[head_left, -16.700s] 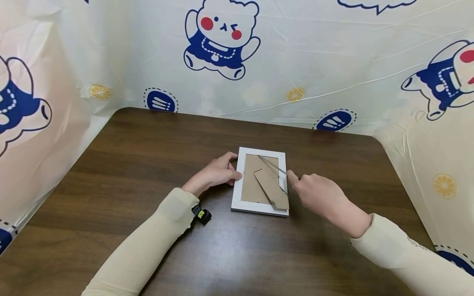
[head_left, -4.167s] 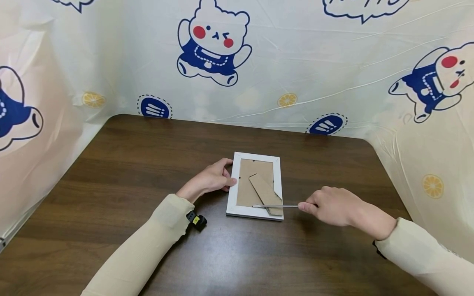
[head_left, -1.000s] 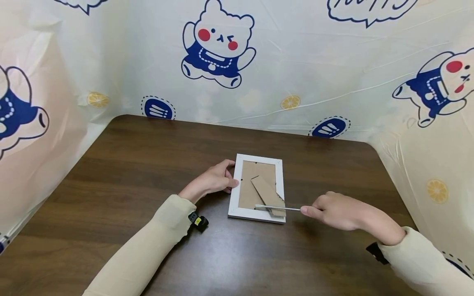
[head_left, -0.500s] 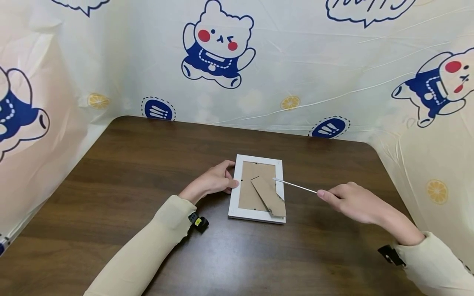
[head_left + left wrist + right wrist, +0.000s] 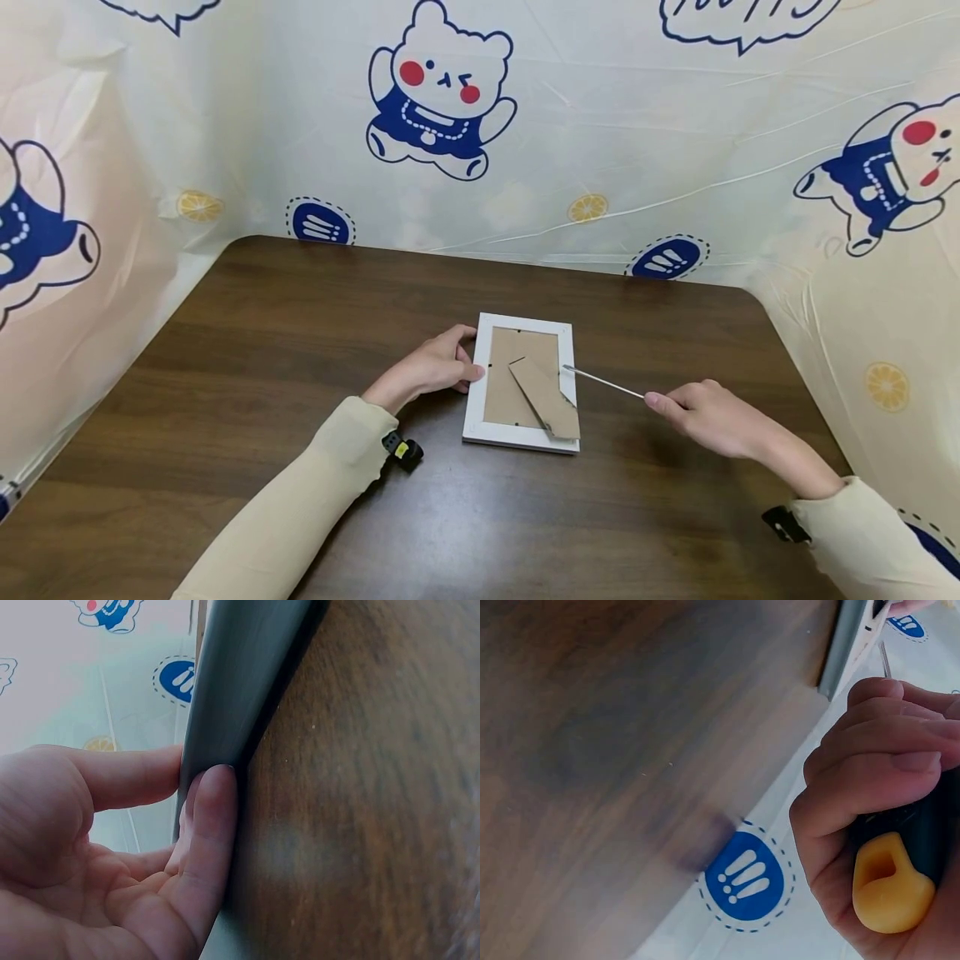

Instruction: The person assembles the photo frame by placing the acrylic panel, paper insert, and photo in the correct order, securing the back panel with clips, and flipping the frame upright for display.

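A white picture frame [image 5: 517, 436] lies back side up on the table, brown backing board facing me and small dark tabs along its inner edges. Its cardboard stand leg [image 5: 545, 400] lies slanted toward the lower right corner. My left hand [image 5: 423, 365] holds the frame's left edge; in the left wrist view the thumb [image 5: 139, 776] presses the top and the fingers rest against the side. My right hand [image 5: 712, 417] grips a screwdriver [image 5: 611, 384], its tip at the tab on the right inner edge. The right wrist view shows its yellow handle end [image 5: 894, 907].
The dark wooden table [image 5: 337, 317] stretches around the frame. A printed curtain [image 5: 300, 108] with cartoon bears closes off the back and both sides. A small black device is strapped at each wrist.
The screwdriver tip has moved from the upper right, to the bottom tab, then up to the right tab. In the last half second it shifts slightly right. The left hand keeps its hold.
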A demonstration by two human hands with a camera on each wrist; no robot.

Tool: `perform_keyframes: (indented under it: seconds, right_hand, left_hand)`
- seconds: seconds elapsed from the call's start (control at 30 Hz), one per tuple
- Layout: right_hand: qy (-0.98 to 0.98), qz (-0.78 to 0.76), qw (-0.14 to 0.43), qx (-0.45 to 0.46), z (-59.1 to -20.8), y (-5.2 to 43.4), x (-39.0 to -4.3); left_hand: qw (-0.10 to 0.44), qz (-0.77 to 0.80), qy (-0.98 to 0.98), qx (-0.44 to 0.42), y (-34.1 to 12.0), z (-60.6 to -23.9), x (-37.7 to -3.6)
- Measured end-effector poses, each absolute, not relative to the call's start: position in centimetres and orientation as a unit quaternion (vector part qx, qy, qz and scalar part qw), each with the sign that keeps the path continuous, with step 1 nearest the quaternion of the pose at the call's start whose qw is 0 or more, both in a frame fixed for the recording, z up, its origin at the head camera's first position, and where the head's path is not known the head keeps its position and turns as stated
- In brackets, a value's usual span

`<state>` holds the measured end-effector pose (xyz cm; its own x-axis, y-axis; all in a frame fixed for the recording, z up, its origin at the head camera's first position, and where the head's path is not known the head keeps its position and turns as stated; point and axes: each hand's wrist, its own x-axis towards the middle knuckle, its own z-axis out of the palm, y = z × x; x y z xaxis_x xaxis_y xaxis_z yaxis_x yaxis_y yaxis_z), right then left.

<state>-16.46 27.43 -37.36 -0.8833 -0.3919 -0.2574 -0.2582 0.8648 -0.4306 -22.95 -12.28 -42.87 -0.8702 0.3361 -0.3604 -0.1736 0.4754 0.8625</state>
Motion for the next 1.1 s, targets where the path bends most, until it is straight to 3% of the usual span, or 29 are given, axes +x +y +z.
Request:
perform_keyframes:
  seconds: [1.1]
  right_hand:
    - [0.938, -0.221, 0.215, -0.156, -39.0, 27.0, -16.7]
  left_hand:
    - [0.243, 0.515, 0.820, 0.047, -12.1, -42.8, -22.8]
